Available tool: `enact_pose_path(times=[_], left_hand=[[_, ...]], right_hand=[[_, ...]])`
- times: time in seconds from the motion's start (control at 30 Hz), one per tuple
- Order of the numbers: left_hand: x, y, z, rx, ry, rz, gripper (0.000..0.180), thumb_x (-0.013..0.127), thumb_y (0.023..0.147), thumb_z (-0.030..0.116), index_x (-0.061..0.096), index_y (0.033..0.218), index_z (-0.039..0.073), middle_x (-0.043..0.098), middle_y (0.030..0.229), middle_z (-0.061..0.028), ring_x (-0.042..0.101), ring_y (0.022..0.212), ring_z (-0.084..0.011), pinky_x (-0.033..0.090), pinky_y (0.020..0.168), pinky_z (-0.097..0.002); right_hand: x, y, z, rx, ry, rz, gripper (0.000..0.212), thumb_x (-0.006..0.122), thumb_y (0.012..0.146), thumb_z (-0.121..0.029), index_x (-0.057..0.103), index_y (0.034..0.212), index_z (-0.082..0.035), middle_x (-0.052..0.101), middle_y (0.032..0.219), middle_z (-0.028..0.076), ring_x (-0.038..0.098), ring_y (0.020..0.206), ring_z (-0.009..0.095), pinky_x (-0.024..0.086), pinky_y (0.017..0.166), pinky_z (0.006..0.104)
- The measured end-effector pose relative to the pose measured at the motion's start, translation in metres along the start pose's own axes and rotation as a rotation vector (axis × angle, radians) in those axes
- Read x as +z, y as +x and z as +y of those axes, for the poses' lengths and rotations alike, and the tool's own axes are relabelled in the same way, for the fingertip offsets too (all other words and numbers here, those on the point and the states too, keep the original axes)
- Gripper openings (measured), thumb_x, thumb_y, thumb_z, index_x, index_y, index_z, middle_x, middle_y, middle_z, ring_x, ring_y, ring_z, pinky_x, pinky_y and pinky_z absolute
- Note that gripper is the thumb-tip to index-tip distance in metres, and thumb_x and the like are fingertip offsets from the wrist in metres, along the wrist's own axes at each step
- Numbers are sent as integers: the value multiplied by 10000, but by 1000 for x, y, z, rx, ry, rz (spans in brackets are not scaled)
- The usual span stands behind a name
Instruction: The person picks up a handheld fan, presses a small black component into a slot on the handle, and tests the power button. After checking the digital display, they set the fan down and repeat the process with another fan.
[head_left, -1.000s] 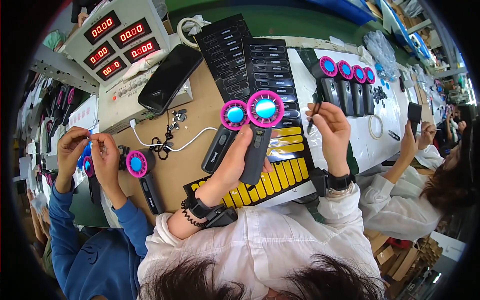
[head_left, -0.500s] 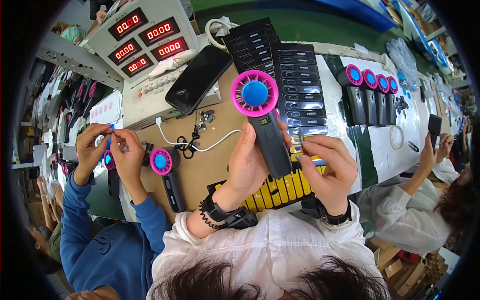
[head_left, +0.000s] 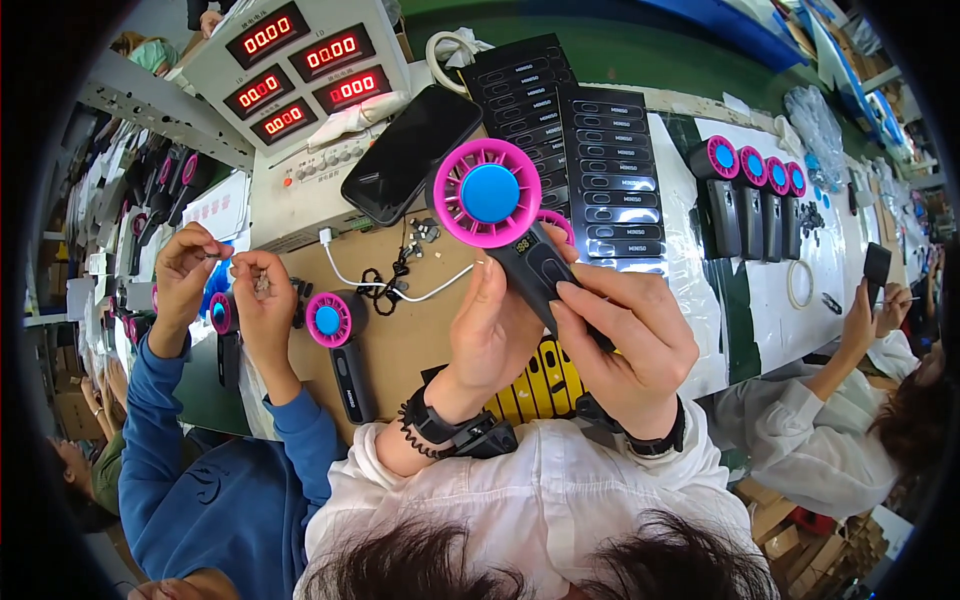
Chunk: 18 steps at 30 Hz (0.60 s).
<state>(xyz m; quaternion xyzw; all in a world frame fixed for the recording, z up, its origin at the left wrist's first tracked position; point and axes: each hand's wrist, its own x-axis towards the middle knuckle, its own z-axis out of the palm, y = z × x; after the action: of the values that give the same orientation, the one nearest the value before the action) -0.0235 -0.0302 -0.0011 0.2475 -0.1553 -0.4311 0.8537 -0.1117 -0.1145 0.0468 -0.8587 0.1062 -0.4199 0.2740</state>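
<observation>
A handheld fan (head_left: 490,194) with a pink grille, blue centre and black handle is raised before me, its head tipped to the far left. My left hand (head_left: 492,335) is closed round the handle from beneath, thumb along its side. On the handle's front, below a small lit display, the closed fingers of my right hand (head_left: 635,335) press and grip; they cover its lower end. Whether a small piece lies under those fingertips, I cannot tell. Behind the handle, part of another pink grille (head_left: 556,226) shows. Under my hands lies a sheet of yellow strips (head_left: 540,385).
Black label sheets (head_left: 612,170) lie beyond the fan. A phone (head_left: 410,155) leans on a meter box (head_left: 290,170) with red displays. Another fan (head_left: 348,370) and a white cable (head_left: 425,298) lie left. Several fans (head_left: 735,215) stand right. Co-workers' hands (head_left: 262,300) are busy on both sides.
My right hand has moved left from beside the fan onto its handle. The fan has tilted, its head shifting slightly left and nearer. The left neighbour's hands have moved slightly apart.
</observation>
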Motion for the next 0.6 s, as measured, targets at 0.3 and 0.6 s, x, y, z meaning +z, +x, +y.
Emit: enact_pose_path(times=[0.3,0.6], left_hand=[[-1,-1,1,75,14,-106,511,380,944,392,312,1305,37,419,1249,-111,428,1154,-208,341,991,-358],[0,-2,1,71,19,-91,520,399,937,384,306,1315,39,417,1254,-119,433,1151,-217,345,991,-358]], right_hand=[[6,1,0,-23,-30,3,231,723,602,59,683,820,-6,651,858,93,604,724,203,472,631,273],[6,1,1,-30,-23,12,228,720,604,61,680,818,-7,651,853,94,604,715,202,470,629,272]])
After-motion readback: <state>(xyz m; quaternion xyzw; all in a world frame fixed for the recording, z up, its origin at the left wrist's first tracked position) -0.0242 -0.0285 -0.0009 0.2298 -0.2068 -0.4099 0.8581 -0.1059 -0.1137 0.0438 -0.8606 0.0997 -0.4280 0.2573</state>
